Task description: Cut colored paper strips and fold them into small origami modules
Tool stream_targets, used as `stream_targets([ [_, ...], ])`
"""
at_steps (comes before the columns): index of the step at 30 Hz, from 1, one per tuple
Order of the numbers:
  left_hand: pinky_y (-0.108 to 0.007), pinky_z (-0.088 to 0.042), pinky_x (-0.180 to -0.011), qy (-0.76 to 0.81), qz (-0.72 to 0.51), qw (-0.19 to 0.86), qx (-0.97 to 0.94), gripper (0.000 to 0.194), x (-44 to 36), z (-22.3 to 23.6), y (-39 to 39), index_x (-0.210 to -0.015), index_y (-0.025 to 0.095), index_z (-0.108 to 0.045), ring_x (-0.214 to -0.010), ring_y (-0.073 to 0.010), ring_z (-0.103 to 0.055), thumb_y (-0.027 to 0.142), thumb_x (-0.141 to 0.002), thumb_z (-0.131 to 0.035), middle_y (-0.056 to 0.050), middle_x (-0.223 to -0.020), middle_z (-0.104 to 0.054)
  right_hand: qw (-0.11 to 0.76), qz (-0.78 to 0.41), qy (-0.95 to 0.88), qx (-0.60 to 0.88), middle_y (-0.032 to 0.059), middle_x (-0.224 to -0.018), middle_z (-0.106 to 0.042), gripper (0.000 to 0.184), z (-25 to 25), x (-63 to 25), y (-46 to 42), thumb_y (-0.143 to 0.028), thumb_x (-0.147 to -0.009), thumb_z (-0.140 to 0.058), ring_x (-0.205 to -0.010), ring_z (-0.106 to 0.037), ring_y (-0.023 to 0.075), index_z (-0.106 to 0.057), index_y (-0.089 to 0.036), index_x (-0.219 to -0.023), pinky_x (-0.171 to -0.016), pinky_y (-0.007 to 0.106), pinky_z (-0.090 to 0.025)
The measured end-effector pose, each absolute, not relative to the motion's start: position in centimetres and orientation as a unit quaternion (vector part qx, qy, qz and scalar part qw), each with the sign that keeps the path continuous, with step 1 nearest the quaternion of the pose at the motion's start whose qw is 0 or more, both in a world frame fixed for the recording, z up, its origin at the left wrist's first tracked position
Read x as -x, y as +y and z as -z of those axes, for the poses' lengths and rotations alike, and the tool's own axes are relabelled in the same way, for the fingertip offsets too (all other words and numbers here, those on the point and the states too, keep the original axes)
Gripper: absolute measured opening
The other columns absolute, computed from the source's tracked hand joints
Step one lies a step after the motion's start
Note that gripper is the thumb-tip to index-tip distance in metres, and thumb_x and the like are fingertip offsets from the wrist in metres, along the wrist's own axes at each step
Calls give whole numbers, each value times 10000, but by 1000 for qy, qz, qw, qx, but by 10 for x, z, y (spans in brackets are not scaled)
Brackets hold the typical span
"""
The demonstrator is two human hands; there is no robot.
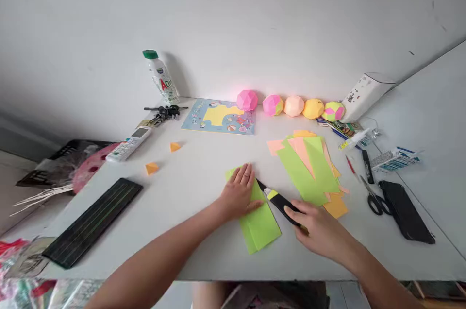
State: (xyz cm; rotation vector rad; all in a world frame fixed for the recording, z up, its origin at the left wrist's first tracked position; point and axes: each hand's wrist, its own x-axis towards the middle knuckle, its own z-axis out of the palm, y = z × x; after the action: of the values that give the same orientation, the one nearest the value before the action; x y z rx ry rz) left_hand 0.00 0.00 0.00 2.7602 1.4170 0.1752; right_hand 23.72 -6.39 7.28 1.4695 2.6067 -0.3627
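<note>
A folded sheet of bright green paper lies on the white table in front of me. My left hand rests flat across its upper part, fingers stretched out and pressing it down. In my right hand is a black and yellow utility knife. The knife's dark blade points up and left, beside the paper's right edge near my left fingers; whether it touches the paper I cannot tell. Right of the knife lies a loose pile of green, peach and orange paper pieces.
Several faceted paper balls line the wall behind a printed card. Scissors, a black pouch and a glue bottle lie right. A black ruler-like board, a remote, small orange pieces and a bottle are left.
</note>
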Motion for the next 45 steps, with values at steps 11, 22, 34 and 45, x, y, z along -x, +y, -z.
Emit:
stream_targets([
  [11,-439,-172,-1093,453,-74,-2,-888,871,1,4,-2,-1354,-4,-334,-1352,-334,-186,670,-821,-187,-217,-1448,-239,29,114,860,-496,146,-1243,-562,455,-72,-231,-53,-145,-770,-473,-1072,-585,301,-586,-180,-1209,-782,401,-553],
  [22,-434,-155,-1093,447,-80,6,-891,877,1,5,-2,-1355,4,-334,-1356,-329,-174,678,-815,-182,-213,-1451,-236,-32,105,871,-480,140,-1192,-598,434,-65,-224,-36,-136,-756,-498,-1034,-606,293,-610,-169,-1173,-782,384,-550],
  [34,-470,-209,-1092,447,-125,40,-885,857,0,6,1,-1325,9,-374,-1346,-343,-204,680,-804,-258,-224,-1433,-285,-268,-2,796,-543,100,-1128,-621,386,-54,-266,-8,-199,-801,-447,-1027,-590,228,-594,-181,-1157,-880,358,-493],
  [45,-488,-278,-1063,472,-161,101,-861,560,17,4,21,-1332,118,-373,-1331,-304,-260,397,-848,-406,-162,-1386,-396,-131,-1,579,-805,103,-841,-699,422,-47,-382,13,-218,-699,-500,-785,-644,249,-625,-115,-1089,-658,300,-499],
])
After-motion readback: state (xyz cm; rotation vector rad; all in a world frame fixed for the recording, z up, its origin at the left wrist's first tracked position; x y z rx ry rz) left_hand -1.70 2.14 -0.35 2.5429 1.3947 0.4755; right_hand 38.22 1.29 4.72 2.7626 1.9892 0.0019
